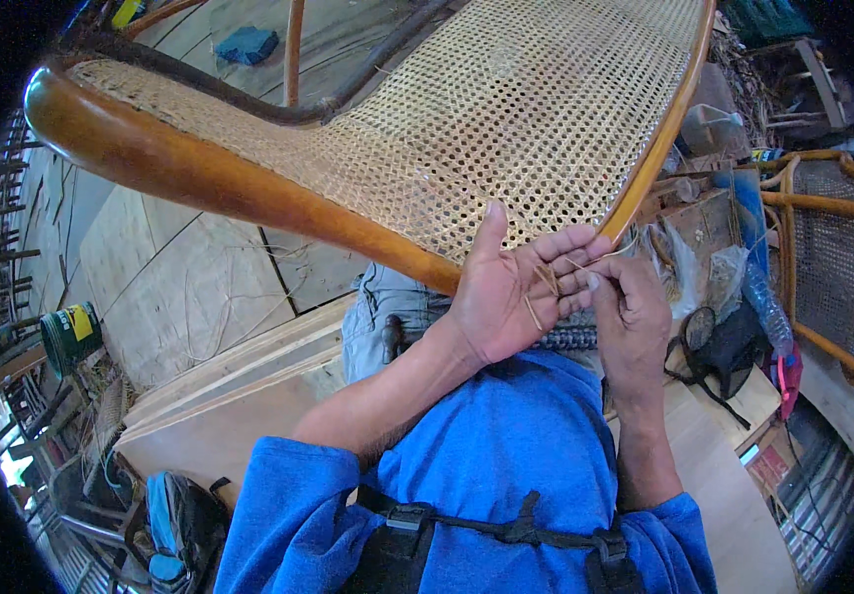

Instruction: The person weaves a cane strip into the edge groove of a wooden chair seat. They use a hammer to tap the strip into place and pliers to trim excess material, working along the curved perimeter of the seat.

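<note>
My left hand (496, 297) is turned palm up with its fingers stretched out and the thumb apart. A few short tan cane pieces (534, 313) lie across its palm and fingers. Close to those fingertips, my right hand (635, 312) pinches a thin cane strand (600, 259) between thumb and forefinger. Both hands are at the near corner of a woven cane panel (516, 109), which has an open hole pattern. A glossy brown wooden frame (219, 183) borders the panel.
A plywood sheet (169, 287) and stacked boards lie to the left. Another cane-panelled frame (833, 208) stands at right, near a plastic bottle (765, 309) and a black bag (726, 346). A blue-and-black backpack (179, 525) sits at lower left, below a green can (70, 337).
</note>
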{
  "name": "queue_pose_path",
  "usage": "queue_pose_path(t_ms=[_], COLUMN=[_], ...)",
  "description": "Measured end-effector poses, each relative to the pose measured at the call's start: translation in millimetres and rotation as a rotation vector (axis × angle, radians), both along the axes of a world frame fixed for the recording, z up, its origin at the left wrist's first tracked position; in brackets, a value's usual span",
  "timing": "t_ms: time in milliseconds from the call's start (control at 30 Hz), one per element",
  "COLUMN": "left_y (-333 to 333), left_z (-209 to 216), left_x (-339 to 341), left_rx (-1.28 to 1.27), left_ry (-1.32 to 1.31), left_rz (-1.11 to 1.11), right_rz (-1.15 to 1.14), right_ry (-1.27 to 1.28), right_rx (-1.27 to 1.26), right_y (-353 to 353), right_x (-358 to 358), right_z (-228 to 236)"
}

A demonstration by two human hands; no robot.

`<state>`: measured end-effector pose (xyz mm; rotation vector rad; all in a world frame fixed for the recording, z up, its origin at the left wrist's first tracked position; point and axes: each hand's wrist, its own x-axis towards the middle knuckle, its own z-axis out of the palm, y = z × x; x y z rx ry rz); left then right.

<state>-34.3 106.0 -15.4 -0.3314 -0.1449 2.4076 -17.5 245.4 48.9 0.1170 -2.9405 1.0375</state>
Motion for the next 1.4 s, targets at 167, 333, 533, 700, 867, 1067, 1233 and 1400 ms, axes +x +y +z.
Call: queue_pose_path(t_ms=[167,333,533,700,867,1067,1233,1400], left_y=[-2.3,-2.3,-2.0,2.8,6.2,5.3,-0.6,9.3], left_z=[1.4,3.9,15.1,15.2,13.9,4.4,23.1,36.7], left_x=[-2.3,-1.9,-2.9,-3.1,-1.0,-2.4,4.8,26.3], left_rx=[0.033,0.053,-0.056,-0.098,-0.164,-0.232,-0.696,-0.864], left_ry=[0.027,0.062,-0.005,0.017,0.006,-0.075,0.252,0.592], left_rz=[-0.003,0.0,-0.004,0.061,0.095,0.109,-0.278,-0.39], right_rz=[-0.001,0.068,0.196,0.237,0.182,0.17,-0.098,-0.032], right_ry=[0.092,0.063,-0.019,-0.126,-0.253,-0.243,-0.075,0.015], right_rx=[-0.012,0.027,-0.019,0.003,-0.029,-0.289,-0.382,-0.434], right_y=[-4.1,-5.7,-17.5,-24.8,-27.7,-15.6,-1.1,27.1], right_x=[-0.8,-1.7,2.2,14.7,13.6,9.2,11.9,31.6], right_z=[1.9,10.2,20.0,12.6,7.5,10.4,24.1,-2.5])
